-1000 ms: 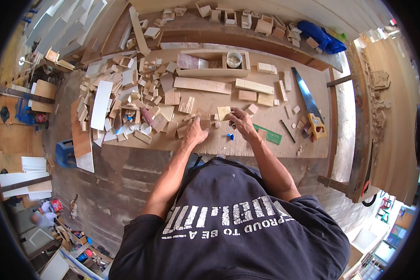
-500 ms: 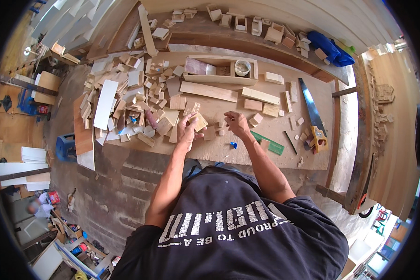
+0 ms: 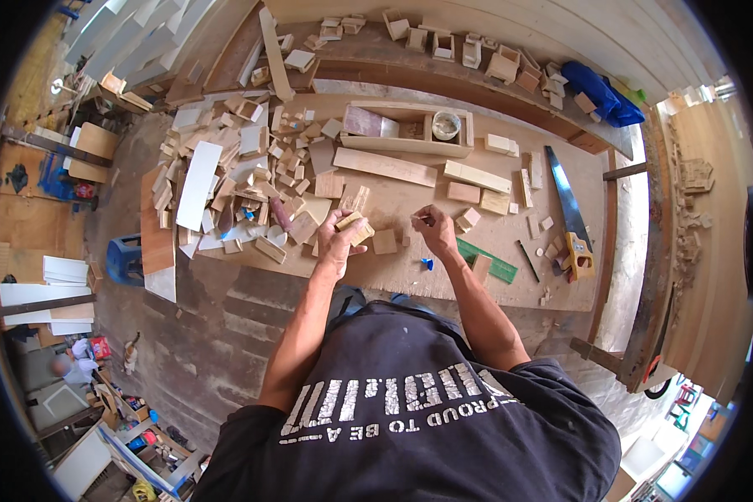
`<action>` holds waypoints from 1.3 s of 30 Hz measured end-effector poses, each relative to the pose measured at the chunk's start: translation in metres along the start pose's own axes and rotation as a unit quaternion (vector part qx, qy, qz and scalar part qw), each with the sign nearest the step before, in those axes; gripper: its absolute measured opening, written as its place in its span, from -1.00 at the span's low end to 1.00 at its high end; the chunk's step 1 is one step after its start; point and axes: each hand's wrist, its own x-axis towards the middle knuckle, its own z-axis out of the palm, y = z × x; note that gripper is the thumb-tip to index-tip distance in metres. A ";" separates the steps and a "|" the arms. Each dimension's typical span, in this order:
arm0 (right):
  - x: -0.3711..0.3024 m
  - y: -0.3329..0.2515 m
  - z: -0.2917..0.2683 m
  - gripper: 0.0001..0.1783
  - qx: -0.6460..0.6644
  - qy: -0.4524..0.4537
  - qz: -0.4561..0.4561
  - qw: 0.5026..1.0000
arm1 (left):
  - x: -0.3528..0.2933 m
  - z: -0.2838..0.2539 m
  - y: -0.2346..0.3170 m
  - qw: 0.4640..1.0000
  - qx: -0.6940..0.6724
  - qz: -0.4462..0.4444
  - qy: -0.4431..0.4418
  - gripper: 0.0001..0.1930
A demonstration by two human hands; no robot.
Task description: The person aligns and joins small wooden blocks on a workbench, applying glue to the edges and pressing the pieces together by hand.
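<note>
My left hand [image 3: 334, 246] is closed around a small pale wooden block [image 3: 358, 227], held over the near part of the workbench. To its right, my right hand [image 3: 437, 229] is pinched, thumb and fingertips together; a tiny pale bit seems to show at the tips, too small to name. A square wooden block [image 3: 385, 242] lies on the bench between the hands. Near the right wrist are a small blue object [image 3: 427, 264] and a green translucent strip [image 3: 502, 268] with a wooden piece lying across it.
Heaped wood offcuts [image 3: 251, 180] cover the bench's left side. At the back stands a wooden box [image 3: 376, 146] holding a round tub [image 3: 446, 125]. A handsaw [image 3: 567, 197] and a dark pencil [image 3: 528, 260] lie at right. Small wooden boxes [image 3: 504, 63] line the rear shelf.
The block in my left hand has been turned, now showing a narrower side. My right hand's fingers have drawn together. The whole view has shifted slightly.
</note>
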 end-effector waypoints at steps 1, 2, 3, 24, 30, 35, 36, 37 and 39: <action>-0.003 0.000 -0.003 -0.81 0.011 0.027 0.000 1.000 | 0.001 0.003 -0.001 1.000 -0.002 -0.001 -0.004 -0.61; -0.006 -0.001 -0.005 -0.81 0.037 0.041 -0.019 0.998 | 0.001 0.006 -0.003 1.000 -0.004 -0.001 -0.009 -0.62; -0.009 -0.002 -0.005 -0.81 0.064 0.054 -0.038 0.996 | 0.000 0.009 -0.005 1.000 -0.002 -0.003 -0.009 -0.62; -0.072 -0.160 -0.073 -0.68 0.455 0.002 -0.037 0.890 | -0.067 0.102 0.071 0.978 0.029 0.150 -0.145 -0.66; -0.079 -0.165 -0.077 -0.67 0.533 -0.021 -0.035 0.845 | -0.074 0.105 0.081 0.967 0.044 0.190 -0.165 -0.66; -0.082 -0.173 -0.071 -0.69 0.561 -0.016 -0.030 0.827 | -0.077 0.100 0.095 0.964 0.039 0.191 -0.183 -0.65; -0.083 -0.174 -0.069 -0.69 0.575 -0.019 -0.024 0.817 | -0.077 0.098 0.097 0.960 0.051 0.204 -0.184 -0.66; -0.086 -0.176 -0.067 -0.71 0.587 -0.026 -0.024 0.809 | -0.078 0.096 0.099 0.957 0.060 0.216 -0.184 -0.66; -0.090 -0.178 -0.065 -0.72 0.605 -0.042 -0.023 0.794 | -0.081 0.090 0.106 0.952 0.073 0.227 -0.194 -0.67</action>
